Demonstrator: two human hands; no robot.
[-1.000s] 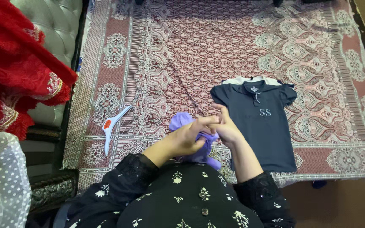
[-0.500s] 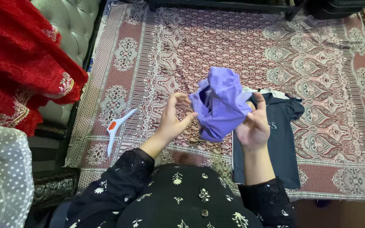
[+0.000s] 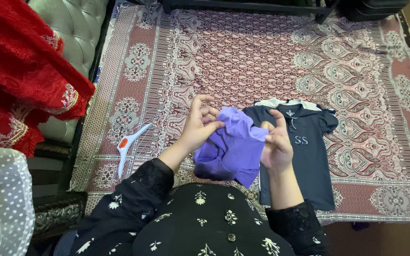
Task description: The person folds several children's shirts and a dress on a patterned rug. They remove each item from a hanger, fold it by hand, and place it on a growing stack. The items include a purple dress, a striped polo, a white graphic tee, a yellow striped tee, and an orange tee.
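Note:
A crumpled purple garment [image 3: 231, 147] hangs between both my hands, above my lap. My left hand [image 3: 199, 124] pinches its upper left edge with the fingers curled around the cloth. My right hand [image 3: 276, 142] grips its right edge, thumb on top. Just to the right, a dark navy polo shirt [image 3: 304, 151] with a white collar lies flat and face up on the patterned rug [image 3: 243, 57]; my right hand partly covers its left side. My sleeves are black with small white flowers.
A white clothes hanger [image 3: 130, 144] with an orange tag lies on the rug to my left. A grey tufted sofa [image 3: 72, 33] stands at the left, draped with red embroidered cloth [image 3: 20, 80]. White dotted fabric [image 3: 1, 204] is at the bottom left.
The purple garment was bunched low near my lap, then lifted and spread wide; now my hands have drawn it closer together and lower. The view has shifted a little.

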